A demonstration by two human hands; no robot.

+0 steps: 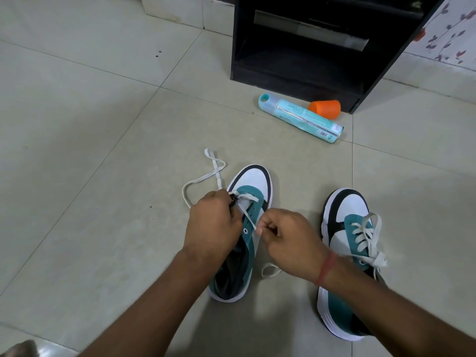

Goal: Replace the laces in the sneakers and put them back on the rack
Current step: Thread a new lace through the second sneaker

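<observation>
I am not seeing where the white lace (203, 176) enters the eyelet, because my left hand (211, 225) is covering that place. The left sneaker (253, 184), teal and white with a black toe band, is lying on the tile floor (103, 124) with only its front laced; the right sneaker (347, 228) beside it is fully laced. My left hand is gripping the lace near the toe, and my right hand (288, 240) is pinching the lace tip.
</observation>
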